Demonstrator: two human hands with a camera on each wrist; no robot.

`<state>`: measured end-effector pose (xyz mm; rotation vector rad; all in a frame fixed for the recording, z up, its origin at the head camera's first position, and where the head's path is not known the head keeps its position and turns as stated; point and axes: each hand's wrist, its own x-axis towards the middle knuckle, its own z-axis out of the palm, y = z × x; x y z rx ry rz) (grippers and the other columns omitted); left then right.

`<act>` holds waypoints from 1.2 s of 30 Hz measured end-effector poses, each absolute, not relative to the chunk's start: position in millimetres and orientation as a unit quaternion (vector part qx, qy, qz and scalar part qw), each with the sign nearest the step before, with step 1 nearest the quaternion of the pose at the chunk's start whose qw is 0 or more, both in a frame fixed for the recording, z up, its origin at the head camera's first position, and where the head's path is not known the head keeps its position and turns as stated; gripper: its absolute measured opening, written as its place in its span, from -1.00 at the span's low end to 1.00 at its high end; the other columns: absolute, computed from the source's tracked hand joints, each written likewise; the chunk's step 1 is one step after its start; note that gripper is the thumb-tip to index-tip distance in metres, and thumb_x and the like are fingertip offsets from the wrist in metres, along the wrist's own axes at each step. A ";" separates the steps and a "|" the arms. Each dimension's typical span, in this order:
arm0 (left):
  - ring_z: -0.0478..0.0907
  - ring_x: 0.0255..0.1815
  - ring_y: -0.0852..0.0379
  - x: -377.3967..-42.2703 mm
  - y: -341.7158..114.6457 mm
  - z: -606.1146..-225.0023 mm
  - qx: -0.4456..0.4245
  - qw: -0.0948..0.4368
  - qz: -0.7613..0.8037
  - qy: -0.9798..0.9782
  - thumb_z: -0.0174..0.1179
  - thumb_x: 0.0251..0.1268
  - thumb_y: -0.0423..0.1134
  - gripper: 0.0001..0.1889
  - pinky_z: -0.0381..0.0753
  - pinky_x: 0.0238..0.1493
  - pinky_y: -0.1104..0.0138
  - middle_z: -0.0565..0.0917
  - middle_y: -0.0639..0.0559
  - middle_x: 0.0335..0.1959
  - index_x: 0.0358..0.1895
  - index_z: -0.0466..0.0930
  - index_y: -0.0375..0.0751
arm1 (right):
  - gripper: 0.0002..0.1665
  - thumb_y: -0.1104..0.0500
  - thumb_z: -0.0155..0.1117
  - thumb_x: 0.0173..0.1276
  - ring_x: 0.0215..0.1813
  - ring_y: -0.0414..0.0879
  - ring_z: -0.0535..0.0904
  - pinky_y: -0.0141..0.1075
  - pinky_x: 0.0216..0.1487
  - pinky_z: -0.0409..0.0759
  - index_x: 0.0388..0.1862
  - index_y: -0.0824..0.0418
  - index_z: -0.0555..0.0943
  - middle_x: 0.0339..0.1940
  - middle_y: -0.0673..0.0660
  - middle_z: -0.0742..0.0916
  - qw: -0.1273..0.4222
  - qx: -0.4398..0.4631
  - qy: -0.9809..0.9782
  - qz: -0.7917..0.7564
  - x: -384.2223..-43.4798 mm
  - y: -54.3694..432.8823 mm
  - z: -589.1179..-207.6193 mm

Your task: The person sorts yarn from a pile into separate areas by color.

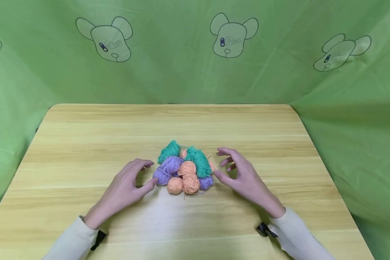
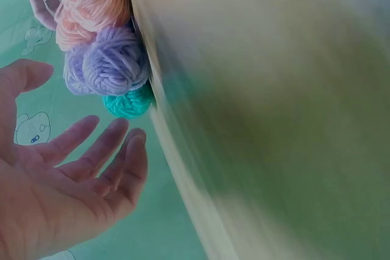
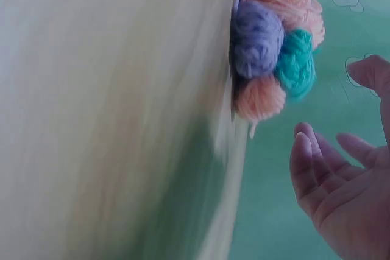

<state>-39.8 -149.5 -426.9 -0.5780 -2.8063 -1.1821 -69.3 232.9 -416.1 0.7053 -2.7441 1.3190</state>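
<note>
A small heap of yarn balls (image 1: 184, 168) lies at the middle of the wooden table (image 1: 84, 137): teal ones (image 1: 199, 161) at the back, purple (image 1: 170, 165) at the left, orange (image 1: 186, 168) in front. My left hand (image 1: 130, 182) hovers just left of the heap with relaxed fingers, its thumb nearly at a purple ball, holding nothing. My right hand (image 1: 238, 171) hovers just right of the heap, fingers spread, also holding nothing. The left wrist view shows the open palm (image 2: 67, 187) below purple yarn (image 2: 113, 59). The right wrist view shows fingers (image 3: 317, 168) apart from an orange ball (image 3: 261, 97).
Green cloth with cartoon mouse prints (image 1: 230, 36) hangs behind and around the table. Bare wood stretches to both sides of the heap and toward the far edge (image 1: 172, 105). Light sleeves (image 1: 299, 234) cover both forearms.
</note>
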 end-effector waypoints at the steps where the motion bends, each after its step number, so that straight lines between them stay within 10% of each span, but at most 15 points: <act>1: 0.60 0.31 -0.14 -39.8 -149.0 -427.4 -0.184 0.020 -0.384 -0.905 0.47 0.43 -0.05 -0.44 0.56 0.35 -0.17 0.70 -0.09 0.25 0.36 0.62 -0.25 | -0.16 0.20 0.60 0.40 0.09 -0.04 0.67 0.01 0.05 0.74 0.58 0.18 0.44 0.35 0.19 0.68 0.003 0.220 -0.877 0.428 -69.3 231.3 -416.4; 24: 0.57 -0.15 0.01 -41.4 -141.0 -430.4 -0.096 -0.077 -0.497 -0.859 0.53 0.38 -0.15 -0.45 0.60 -0.27 0.26 0.70 -0.06 -0.01 0.34 0.61 -0.27 | -0.21 0.02 0.66 0.37 -0.28 -0.06 0.62 -0.27 -0.34 0.64 0.48 0.16 0.53 0.28 0.15 0.70 -0.068 0.145 -0.878 0.452 -74.5 203.6 -415.1; 36: 0.56 -0.18 0.01 -42.7 -133.4 -435.9 -0.072 -0.104 -0.538 -0.834 0.55 0.34 -0.23 -0.49 0.59 -0.25 0.29 0.68 -0.07 -0.13 0.29 0.63 -0.26 | -0.22 0.11 0.66 0.36 -0.36 -0.05 0.56 -0.28 -0.41 0.55 0.48 0.14 0.51 0.18 0.09 0.71 -0.083 0.129 -0.882 0.445 -78.4 197.3 -418.4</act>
